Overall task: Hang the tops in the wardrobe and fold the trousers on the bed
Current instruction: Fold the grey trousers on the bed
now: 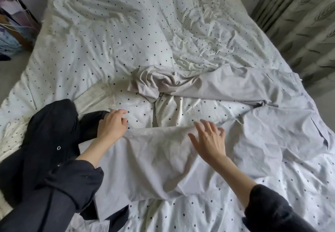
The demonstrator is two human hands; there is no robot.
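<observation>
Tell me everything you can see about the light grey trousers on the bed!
The light grey trousers look like thin, creased cotton. They lie spread across the white polka-dot bedsheet, waist towards the right. The far leg is bunched and twisted at its end; the near leg lies flatter, its end on the black garment. The right hand is over the near leg, fingers spread; the left hand is at its upper edge.

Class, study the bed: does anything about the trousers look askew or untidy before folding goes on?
Yes. The grey trousers lie spread across the bed, but the far leg's end is bunched and twisted rather than flat. The near leg is wrinkled under the right hand. A black garment lies crumpled beside the left hand.
</observation>
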